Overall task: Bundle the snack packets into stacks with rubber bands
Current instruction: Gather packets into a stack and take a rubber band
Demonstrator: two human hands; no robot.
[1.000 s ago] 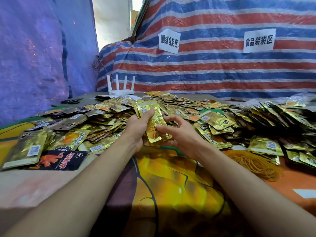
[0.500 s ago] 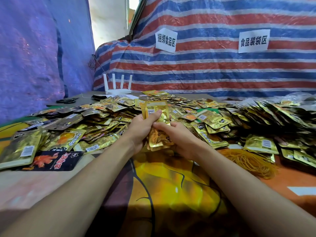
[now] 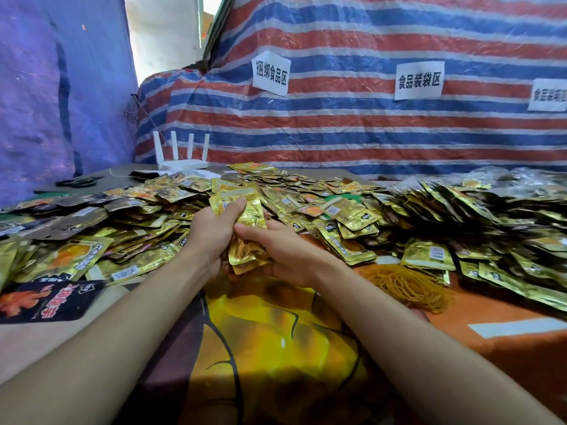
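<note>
Snack packets | left hand, right hand: fingers curled round them | print blurred, perhaps barcode | sign 捆绑食品区

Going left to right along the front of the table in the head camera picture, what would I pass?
Black snack packet with red lettering → left hand → stack of gold foil snack packets, gripped by both hands → right hand → loose heap of yellow rubber bands.
</note>
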